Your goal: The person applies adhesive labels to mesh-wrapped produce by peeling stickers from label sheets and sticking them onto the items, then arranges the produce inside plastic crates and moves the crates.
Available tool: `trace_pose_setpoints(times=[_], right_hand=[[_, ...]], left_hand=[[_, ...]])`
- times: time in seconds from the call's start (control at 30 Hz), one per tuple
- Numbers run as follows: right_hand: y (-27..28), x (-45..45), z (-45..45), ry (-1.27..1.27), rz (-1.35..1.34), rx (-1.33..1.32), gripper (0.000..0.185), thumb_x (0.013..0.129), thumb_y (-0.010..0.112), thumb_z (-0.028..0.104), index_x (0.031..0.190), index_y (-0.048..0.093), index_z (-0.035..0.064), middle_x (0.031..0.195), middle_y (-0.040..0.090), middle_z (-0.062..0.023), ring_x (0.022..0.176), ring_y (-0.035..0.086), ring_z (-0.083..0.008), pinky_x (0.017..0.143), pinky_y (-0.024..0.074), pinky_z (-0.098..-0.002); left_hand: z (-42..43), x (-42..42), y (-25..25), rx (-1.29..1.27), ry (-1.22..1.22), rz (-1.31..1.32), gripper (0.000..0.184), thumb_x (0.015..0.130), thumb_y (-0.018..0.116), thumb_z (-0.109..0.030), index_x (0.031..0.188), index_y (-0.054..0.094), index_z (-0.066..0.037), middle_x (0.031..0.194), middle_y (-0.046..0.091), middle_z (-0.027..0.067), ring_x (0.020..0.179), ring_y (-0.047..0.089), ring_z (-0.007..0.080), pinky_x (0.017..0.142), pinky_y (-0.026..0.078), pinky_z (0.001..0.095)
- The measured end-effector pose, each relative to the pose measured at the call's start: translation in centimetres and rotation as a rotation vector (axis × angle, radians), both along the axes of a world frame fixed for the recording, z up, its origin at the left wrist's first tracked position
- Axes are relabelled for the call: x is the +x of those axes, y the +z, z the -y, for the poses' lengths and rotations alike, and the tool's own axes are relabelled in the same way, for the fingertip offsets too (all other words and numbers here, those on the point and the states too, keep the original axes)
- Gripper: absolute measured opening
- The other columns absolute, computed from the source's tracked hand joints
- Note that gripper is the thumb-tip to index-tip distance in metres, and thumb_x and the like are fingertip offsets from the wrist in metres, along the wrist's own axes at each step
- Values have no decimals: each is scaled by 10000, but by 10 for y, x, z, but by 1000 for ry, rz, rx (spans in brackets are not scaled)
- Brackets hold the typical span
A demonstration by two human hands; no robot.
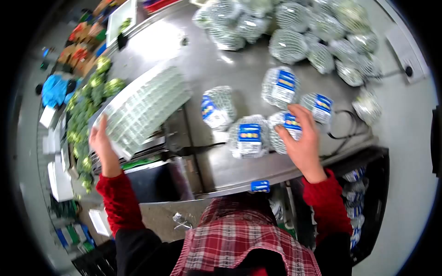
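My right hand grips a net-wrapped pack with a blue and white label, thumb on one side and fingers on the other. The pack rests on the metal table. Around it lie similar labelled packs: one behind, one at right, one at left, and another farther left. Their pale contents are hard to make out through the wrap. My left hand is beside the left edge of a tilted, pale sheet-like surface with a grid pattern. Its fingers are stretched and apart, with nothing visibly held.
Several net-wrapped pieces without visible labels are heaped at the back. Green broccoli heads line the left side. A black crate holding labelled packs stands low at right. A blue label sits at the table's front edge.
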State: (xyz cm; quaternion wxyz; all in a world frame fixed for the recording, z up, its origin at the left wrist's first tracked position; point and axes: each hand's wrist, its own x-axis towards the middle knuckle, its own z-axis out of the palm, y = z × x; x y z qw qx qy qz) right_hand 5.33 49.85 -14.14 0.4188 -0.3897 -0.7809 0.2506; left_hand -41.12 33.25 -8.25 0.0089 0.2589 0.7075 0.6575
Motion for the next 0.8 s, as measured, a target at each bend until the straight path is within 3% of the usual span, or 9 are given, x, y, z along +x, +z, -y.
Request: trace_pose_setpoints(times=[0.07,0.13,0.2,0.3,0.4,0.53,0.57,0.63,0.8], right_hand=[[48,-25,4,105,-52,39,509,751,802,138,1192,586,4,1216,571,-180,1072,578,-360,899,486,-434],[92,-57,7,239,-134,310,538,736,813,176,1199,591,16,1210,581,-168,1039,591,-342,880,491,-426],[131,-86,14,282,-103,424,564,720,821,202,1202,592,20,1193,591,-161,1013,599,-339,864,495,-423],[150,-116,27,346,-41,506,579,703,817,235,1202,596,41,1135,622,-150,952,623,-328,840,498,-415],[139,-124,34,585,5,13,389,768,750,85,1132,627,32,1013,665,-155,858,667,-314,734,531,-356],[143,-130,26,676,62,-161,308,785,718,47,1083,653,3,1000,684,-172,853,687,-331,705,549,-361],[146,-134,27,672,67,-164,308,785,718,47,1083,653,3,1000,684,-172,853,687,-331,705,549,-361],[153,-148,33,665,99,-73,352,771,726,3,1115,651,-11,1006,686,-143,896,682,-282,765,534,-339],[144,-201,46,586,44,402,360,656,771,24,1002,673,34,891,623,-85,776,613,-264,662,484,-359]], left_hand=[[-7,35,30,29,-222,-41,180,913,695,-105,1048,702,13,991,713,59,837,640,83,764,483,224],[-12,86,68,-7,-377,-36,130,906,687,-62,1005,695,22,912,720,67,752,643,88,667,498,234],[-8,113,81,33,-565,-61,173,874,701,4,1047,688,-5,900,714,43,761,639,81,694,512,227],[-7,134,88,51,-795,100,156,864,732,-23,1014,691,-18,896,695,2,804,616,61,711,506,226],[0,122,87,-51,-896,115,133,857,750,-50,966,693,0,851,679,-2,772,599,49,662,482,215],[1,106,78,-129,-1001,130,125,845,752,-38,950,696,0,850,675,8,763,607,57,632,478,225],[0,102,77,-128,-1004,135,125,845,752,-38,950,696,0,850,675,8,763,607,57,632,478,225],[-2,96,73,-113,-1014,-107,121,831,750,-21,934,691,0,875,677,30,756,621,79,626,483,238],[-14,91,60,-30,-893,-465,194,744,792,-2,870,646,11,827,645,102,634,602,198,547,465,302]])
